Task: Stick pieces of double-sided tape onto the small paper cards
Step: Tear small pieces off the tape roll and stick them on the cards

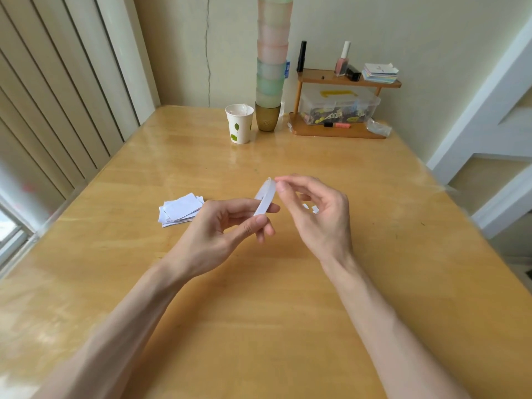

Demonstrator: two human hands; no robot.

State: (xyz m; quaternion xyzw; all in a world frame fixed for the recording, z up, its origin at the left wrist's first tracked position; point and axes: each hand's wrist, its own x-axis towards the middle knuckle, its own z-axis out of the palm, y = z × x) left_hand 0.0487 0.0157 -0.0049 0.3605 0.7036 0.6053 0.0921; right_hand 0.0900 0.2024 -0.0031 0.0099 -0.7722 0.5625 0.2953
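Left hand (227, 228) is gripping the tape roll (264, 198) between its thumb and curled fingers, holding the white ring on edge above the table (259, 312). Right hand (313, 214) is meeting it from the other side, its thumb and forefinger pinching at the roll's top rim while its other 3 fingers are curling loosely; whether a loose tape end is caught between the fingertips is too small to tell. Just left of the left hand, the paper cards (181, 210) are lying in a loose pile on the table. Under the right hand's palm, 2 small white pieces (314, 209) are lying on the wood. Well beyond both hands, a paper cup (239, 123) is standing beside a tall stack of cups (272, 61) and a wooden shelf (339, 131).
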